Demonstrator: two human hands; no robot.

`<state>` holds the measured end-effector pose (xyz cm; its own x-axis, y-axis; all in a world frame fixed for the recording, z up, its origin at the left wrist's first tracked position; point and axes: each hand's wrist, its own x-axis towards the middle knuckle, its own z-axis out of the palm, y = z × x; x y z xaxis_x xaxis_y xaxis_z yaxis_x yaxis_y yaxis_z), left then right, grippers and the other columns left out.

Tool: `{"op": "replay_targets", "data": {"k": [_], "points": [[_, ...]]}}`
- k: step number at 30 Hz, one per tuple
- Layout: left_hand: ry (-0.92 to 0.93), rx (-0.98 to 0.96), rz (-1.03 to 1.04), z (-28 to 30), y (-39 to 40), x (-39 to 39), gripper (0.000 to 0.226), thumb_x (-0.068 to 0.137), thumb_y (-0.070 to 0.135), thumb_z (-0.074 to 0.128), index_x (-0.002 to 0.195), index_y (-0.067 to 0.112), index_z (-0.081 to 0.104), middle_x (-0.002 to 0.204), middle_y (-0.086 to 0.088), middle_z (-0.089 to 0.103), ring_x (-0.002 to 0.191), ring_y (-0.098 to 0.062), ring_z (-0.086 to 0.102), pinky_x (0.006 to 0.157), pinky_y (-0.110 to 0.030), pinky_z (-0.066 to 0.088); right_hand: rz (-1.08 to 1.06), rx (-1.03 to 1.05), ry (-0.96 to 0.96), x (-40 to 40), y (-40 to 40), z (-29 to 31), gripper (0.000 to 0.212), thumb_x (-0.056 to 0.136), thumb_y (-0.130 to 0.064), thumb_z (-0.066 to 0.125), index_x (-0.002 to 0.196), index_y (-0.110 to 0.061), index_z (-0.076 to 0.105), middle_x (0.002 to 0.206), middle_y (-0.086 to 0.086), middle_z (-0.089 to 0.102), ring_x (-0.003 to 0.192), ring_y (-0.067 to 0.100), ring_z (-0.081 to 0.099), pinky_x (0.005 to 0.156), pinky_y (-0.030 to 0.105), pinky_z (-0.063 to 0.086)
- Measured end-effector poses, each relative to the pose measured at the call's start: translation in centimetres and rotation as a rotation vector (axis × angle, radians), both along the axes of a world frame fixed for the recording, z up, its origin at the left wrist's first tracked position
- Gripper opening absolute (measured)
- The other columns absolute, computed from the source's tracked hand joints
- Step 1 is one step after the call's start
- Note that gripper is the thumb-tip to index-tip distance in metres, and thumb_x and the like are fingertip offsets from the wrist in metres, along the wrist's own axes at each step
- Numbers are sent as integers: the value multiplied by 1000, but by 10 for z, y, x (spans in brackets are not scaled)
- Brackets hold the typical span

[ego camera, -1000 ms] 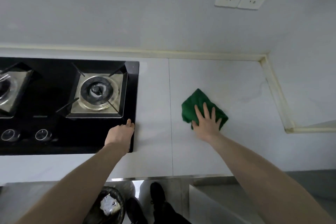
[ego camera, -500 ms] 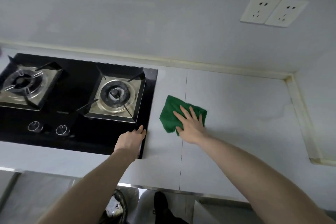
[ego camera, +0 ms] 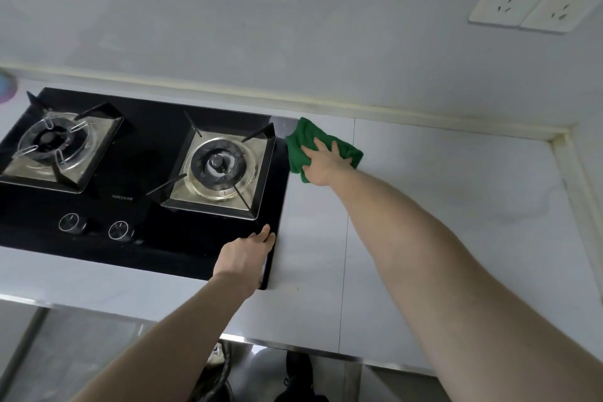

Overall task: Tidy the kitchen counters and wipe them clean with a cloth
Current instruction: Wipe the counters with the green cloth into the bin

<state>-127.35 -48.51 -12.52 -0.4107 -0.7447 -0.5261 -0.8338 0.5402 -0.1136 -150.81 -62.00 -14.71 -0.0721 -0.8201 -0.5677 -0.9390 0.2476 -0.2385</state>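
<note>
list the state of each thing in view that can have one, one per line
green cloth: bunched, flat on the counter beside the hob's far right corner, under the right hand
right hand: fingers straight, pressing the cloth
left hand: resting on the hob's near right corner
gas hob: no flame on either burner, no pots
wall sockets: nothing plugged in

Green cloth: middle covered by the right hand; its left edge meets the hob, overlap cannot be told.
Hob near right corner: hidden under the left hand.
Round object, far left: cut by the frame edge, blurred, unidentifiable.
Hob lettering: too small to read.
Bin and shoe below counter: cut off by the lower edge.
</note>
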Motion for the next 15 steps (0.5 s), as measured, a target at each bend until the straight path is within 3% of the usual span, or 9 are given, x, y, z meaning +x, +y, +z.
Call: {"op": "replay_targets", "data": {"k": [5,15], "points": [[-20,13,-19,4,-1,2,105,81,27,82,161,25,14,170,9,9,128,-22,57,82,-33,54,101,-95,-46,13,76,-18,63,101,-37,40,157,-48,12,168,-13,-7,153,33,-13,117,71,-2],[2,33,-109,21,0,6,101,83,33,80,161,20,17,170,5,7,127,-25,58,86,-35,55,40,-274,8,66,291,-32,63,96,-39,44,155,-45,24,168,-10,11,155,31,3,122,62,7]]}}
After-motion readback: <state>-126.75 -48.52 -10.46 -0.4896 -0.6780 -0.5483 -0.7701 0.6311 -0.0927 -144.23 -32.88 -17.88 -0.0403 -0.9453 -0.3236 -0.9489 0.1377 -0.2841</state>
